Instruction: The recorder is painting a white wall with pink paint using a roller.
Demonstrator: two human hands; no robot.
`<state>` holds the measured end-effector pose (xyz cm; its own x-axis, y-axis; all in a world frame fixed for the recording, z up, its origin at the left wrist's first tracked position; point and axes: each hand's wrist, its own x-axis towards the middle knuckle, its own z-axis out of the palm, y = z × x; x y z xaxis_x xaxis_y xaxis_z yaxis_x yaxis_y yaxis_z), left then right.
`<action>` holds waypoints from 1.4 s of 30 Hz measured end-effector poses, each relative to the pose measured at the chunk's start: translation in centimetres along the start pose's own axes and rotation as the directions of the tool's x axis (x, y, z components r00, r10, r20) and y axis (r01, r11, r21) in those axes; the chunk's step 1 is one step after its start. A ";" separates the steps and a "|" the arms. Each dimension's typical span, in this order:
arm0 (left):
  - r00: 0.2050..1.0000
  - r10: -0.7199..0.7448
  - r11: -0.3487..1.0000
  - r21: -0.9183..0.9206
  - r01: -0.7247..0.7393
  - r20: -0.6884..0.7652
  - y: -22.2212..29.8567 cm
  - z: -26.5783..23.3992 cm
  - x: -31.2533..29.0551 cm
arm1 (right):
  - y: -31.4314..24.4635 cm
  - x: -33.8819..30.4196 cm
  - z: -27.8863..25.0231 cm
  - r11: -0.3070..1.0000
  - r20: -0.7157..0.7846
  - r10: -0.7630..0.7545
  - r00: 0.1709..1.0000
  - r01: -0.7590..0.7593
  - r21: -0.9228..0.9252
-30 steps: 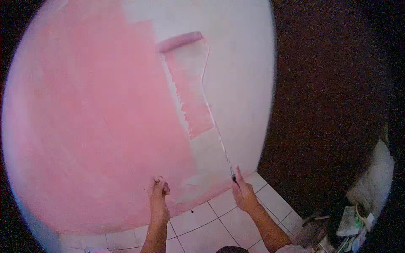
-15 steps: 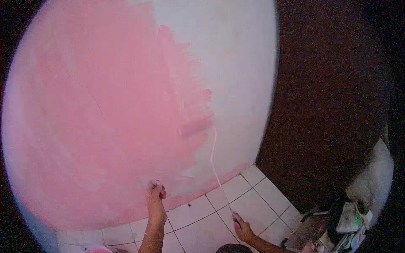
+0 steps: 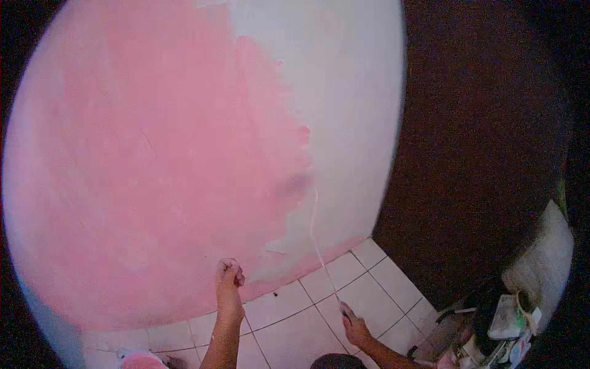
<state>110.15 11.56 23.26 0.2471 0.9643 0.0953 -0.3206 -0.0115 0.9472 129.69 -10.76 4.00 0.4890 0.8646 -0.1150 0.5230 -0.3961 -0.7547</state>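
My right hand [image 3: 354, 326] is closed around the handle of a paint roller. Its thin pale rod [image 3: 318, 249] runs up to the pink-coated roller head [image 3: 295, 184], blurred against the wall. There the roller sits near the ragged edge between the pink paint [image 3: 166, 154] and the bare whitish wall [image 3: 350, 111]. My left hand [image 3: 230, 272] is raised in front of the lower wall with its fingers curled in. Whether it holds anything does not show.
Pale floor tiles [image 3: 283, 317] meet the wall's foot along a pink strip. A dark brown surface [image 3: 473, 135] stands to the right. Assorted clutter [image 3: 507, 326] is piled at the lower right. A container with pink contents [image 3: 142, 361] is cut off at the lower left.
The roller head has shifted slightly, staying by the paint's right edge, and is more blurred. My right hand has moved a little right. More of the pink container shows.
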 end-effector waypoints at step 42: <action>0.999 0.029 0.999 -0.028 -0.028 0.026 2.5 0.2 -1.9 | -11.7 6.6 -5.1 0.907 -0.363 -0.228 0.904 0.332 0.259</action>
<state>109.06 9.70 25.49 0.2615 0.9564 0.1302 -0.3530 -0.0308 0.9351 130.37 -2.04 15.35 0.5760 0.7595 0.3023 0.4561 0.0083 -0.8899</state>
